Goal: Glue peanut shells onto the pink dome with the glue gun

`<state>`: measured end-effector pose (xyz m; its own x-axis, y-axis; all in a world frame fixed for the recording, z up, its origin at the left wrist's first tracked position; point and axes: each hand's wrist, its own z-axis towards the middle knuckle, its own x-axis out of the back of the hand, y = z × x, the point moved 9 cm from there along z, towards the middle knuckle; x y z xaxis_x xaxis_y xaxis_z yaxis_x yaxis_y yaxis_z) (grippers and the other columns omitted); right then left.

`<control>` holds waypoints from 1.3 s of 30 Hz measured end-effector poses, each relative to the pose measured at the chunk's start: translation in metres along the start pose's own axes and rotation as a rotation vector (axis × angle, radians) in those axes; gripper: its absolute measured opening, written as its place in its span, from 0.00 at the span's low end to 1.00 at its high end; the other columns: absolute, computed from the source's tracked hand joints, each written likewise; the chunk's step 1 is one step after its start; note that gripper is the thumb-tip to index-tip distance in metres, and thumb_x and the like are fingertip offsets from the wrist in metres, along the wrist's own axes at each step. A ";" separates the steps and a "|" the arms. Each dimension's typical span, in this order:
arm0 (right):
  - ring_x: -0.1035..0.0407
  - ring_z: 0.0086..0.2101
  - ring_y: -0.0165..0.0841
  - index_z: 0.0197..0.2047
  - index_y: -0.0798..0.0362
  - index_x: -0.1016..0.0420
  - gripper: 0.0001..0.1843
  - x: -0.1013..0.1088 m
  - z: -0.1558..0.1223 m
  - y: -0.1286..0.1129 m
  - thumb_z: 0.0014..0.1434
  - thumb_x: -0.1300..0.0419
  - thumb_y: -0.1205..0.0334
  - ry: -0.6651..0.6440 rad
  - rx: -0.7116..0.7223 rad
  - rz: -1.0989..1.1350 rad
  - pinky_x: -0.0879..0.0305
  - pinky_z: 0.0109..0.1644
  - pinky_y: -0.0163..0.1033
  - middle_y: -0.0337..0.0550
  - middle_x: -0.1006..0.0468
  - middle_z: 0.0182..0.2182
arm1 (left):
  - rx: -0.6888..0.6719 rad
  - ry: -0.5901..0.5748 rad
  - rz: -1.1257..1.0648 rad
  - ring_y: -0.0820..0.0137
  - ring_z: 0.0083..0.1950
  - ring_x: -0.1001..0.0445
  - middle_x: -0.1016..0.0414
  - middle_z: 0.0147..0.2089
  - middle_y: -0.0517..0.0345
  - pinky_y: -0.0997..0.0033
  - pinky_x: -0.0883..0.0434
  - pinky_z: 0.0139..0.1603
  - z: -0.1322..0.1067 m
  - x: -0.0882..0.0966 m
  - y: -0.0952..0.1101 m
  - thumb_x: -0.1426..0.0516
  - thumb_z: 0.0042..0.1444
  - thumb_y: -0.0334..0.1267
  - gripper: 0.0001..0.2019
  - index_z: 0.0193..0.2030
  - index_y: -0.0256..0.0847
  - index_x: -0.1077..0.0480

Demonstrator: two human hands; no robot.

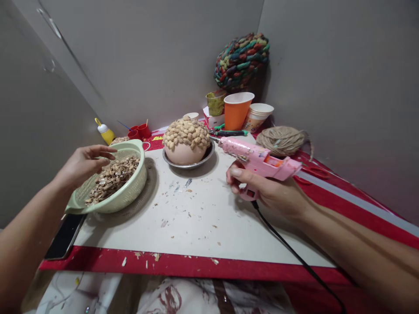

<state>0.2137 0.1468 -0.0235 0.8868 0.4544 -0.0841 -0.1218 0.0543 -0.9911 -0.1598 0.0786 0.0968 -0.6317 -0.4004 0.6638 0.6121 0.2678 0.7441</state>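
My right hand is wrapped round the handle of a pink hot glue gun. Its nozzle points left, close to the side of a rounded form whose upper part is covered in tan, shell-like pieces. That form rests in a shallow metal bowl. On the left, my left hand hovers over a pale green colander part-filled with broken brown shells. Its fingers are apart from the thumb, and nothing shows between them.
A white board with scattered bits covers the red table. At the back stand an orange cup, stacked paper cups and a twine coil. A phone lies under the colander's edge. The gun's black cord trails toward me.
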 end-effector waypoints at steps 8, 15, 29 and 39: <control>0.38 0.25 0.29 0.30 0.52 0.30 0.19 0.001 0.000 -0.001 0.61 0.37 0.45 -0.009 0.008 -0.017 0.46 0.27 0.38 0.41 0.28 0.25 | -0.012 -0.119 -0.023 0.75 0.39 0.26 0.18 0.43 0.58 0.83 0.31 0.39 0.018 -0.005 -0.021 0.35 0.50 0.25 0.16 0.47 0.30 0.22; 0.38 0.26 0.29 0.30 0.52 0.29 0.22 0.001 -0.001 0.002 0.59 0.36 0.41 -0.001 -0.022 -0.048 0.45 0.26 0.36 0.41 0.29 0.25 | 0.035 -0.144 0.027 0.72 0.37 0.24 0.19 0.36 0.58 0.75 0.26 0.43 0.028 0.001 -0.037 0.34 0.48 0.36 0.15 0.43 0.33 0.22; 0.38 0.25 0.29 0.30 0.51 0.28 0.25 0.005 0.003 0.016 0.56 0.35 0.35 -0.011 -0.082 -0.080 0.44 0.24 0.33 0.40 0.29 0.26 | 0.150 -0.309 0.040 0.55 0.53 0.20 0.21 0.59 0.45 0.64 0.22 0.47 0.028 -0.003 -0.058 0.33 0.41 0.63 0.32 0.50 0.47 0.20; 0.41 0.25 0.28 0.30 0.51 0.29 0.24 0.001 0.001 0.015 0.57 0.35 0.37 -0.030 -0.083 -0.043 0.47 0.23 0.32 0.39 0.30 0.25 | 0.065 -0.135 0.022 0.79 0.20 0.41 0.31 0.21 0.64 0.79 0.41 0.21 0.038 0.026 -0.074 0.27 0.32 0.47 0.24 0.38 0.38 0.21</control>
<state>0.2126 0.1491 -0.0386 0.8763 0.4801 -0.0398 -0.0456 0.0005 -0.9990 -0.2399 0.0817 0.0619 -0.6794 -0.2740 0.6807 0.5968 0.3333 0.7299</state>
